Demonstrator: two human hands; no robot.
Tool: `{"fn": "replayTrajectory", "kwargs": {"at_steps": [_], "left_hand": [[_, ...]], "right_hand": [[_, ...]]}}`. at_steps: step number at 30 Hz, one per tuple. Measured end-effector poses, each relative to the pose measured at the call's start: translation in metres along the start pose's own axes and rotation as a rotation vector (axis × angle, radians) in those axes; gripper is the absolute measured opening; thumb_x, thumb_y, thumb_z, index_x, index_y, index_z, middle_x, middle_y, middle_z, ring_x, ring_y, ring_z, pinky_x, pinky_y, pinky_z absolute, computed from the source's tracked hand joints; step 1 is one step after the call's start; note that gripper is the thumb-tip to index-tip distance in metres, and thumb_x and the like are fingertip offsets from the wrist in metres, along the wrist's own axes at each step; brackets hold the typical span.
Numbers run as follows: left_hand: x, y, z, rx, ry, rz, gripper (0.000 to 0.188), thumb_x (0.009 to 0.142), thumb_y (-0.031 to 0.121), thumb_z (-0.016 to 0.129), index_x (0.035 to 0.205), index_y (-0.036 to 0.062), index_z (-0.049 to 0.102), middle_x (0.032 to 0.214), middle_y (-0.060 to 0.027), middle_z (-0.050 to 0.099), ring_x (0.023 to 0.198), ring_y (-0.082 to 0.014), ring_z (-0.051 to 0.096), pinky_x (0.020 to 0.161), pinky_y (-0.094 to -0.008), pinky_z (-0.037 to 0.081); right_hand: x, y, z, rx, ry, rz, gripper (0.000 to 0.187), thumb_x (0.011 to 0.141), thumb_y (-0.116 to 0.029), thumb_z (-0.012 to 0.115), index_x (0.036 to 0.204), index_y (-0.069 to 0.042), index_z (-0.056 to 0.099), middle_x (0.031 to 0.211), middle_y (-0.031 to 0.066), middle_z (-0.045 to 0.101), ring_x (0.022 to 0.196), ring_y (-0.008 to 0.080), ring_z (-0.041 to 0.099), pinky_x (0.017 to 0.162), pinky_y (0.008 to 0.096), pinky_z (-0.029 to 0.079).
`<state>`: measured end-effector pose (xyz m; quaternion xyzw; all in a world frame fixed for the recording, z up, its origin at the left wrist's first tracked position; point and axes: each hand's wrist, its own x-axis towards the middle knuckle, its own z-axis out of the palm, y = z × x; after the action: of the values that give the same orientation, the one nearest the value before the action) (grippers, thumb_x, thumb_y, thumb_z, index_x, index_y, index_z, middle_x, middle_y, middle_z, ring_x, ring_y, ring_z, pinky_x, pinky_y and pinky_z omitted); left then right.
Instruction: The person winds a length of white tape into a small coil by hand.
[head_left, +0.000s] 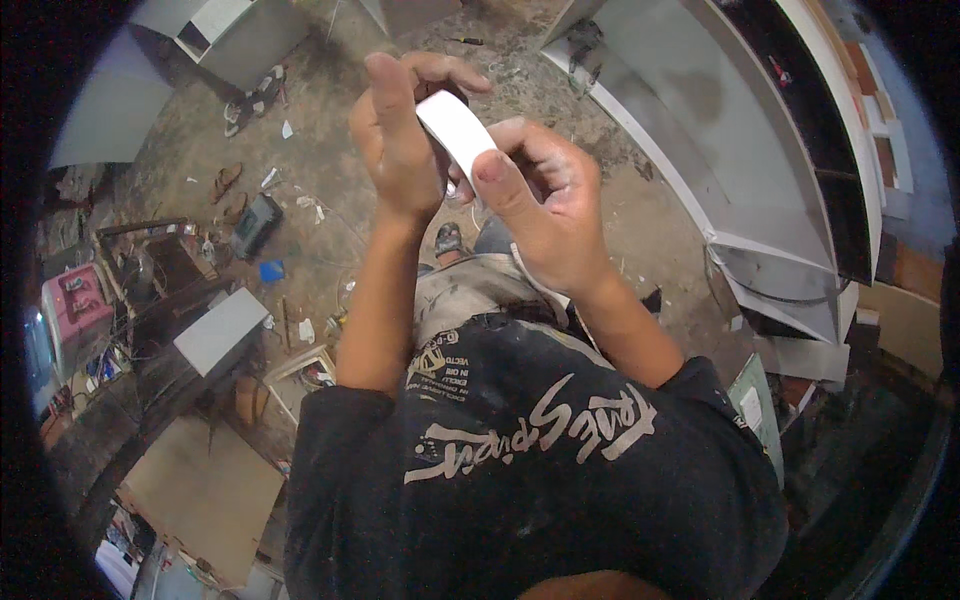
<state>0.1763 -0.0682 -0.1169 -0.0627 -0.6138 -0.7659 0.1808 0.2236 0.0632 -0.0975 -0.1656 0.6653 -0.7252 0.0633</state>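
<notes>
In front of my chest, both hands hold a white roll of tape (457, 132), its smooth outer band turned toward me. My left hand (398, 150) curls around its left side with the thumb raised off it; some of those fingers are hidden behind the roll. My right hand (552, 205) grips the lower right end, its thumb pressed on the band and the other fingers bent beneath. Whitish dust covers parts of the fingers.
A large white and black cabinet (690, 110) lies along the right. On the littered floor are a screwdriver (465, 40), sandals (226, 182), a dark grey case (257, 226) and a blue piece (271, 270). At left are a white panel (222, 332) and a brown board (205, 490).
</notes>
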Motion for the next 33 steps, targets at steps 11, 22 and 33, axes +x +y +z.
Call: {"fn": "replayTrajectory", "kwargs": {"at_steps": [11, 22, 33], "left_hand": [[0.007, -0.007, -0.013, 0.071, -0.144, 0.089, 0.075, 0.103, 0.054, 0.023, 0.082, -0.0024, 0.068, 0.066, -0.0069, 0.063, 0.055, -0.0106, 0.053, 0.051, -0.025, 0.038], [0.004, -0.006, -0.021, 0.052, -0.156, 0.051, 0.072, 0.103, 0.052, 0.027, 0.079, -0.0032, 0.066, 0.064, -0.0063, 0.062, 0.052, -0.0092, 0.053, 0.046, -0.0233, 0.035], [0.005, 0.0, -0.011, -0.113, -0.057, -0.011, 0.066, 0.104, 0.046, 0.03, 0.08, -0.0029, 0.067, 0.066, -0.008, 0.064, 0.055, -0.0107, 0.055, 0.052, -0.0252, 0.041]], "right_hand": [[0.002, -0.006, -0.001, -0.024, -0.094, 0.098, 0.034, 0.094, -0.029, 0.064, 0.103, 0.004, 0.062, 0.094, 0.0089, 0.065, 0.084, 0.0131, 0.06, 0.077, 0.0263, 0.048], [0.005, -0.003, -0.007, 0.044, -0.149, 0.185, 0.041, 0.094, -0.036, 0.062, 0.108, 0.003, 0.064, 0.101, 0.0094, 0.065, 0.088, 0.0146, 0.06, 0.08, 0.0272, 0.046], [0.0, 0.021, -0.009, -0.035, -0.147, -0.126, 0.031, 0.089, -0.033, 0.068, 0.099, -0.004, 0.068, 0.099, 0.0082, 0.065, 0.101, 0.0199, 0.056, 0.09, 0.0348, 0.041]]}}
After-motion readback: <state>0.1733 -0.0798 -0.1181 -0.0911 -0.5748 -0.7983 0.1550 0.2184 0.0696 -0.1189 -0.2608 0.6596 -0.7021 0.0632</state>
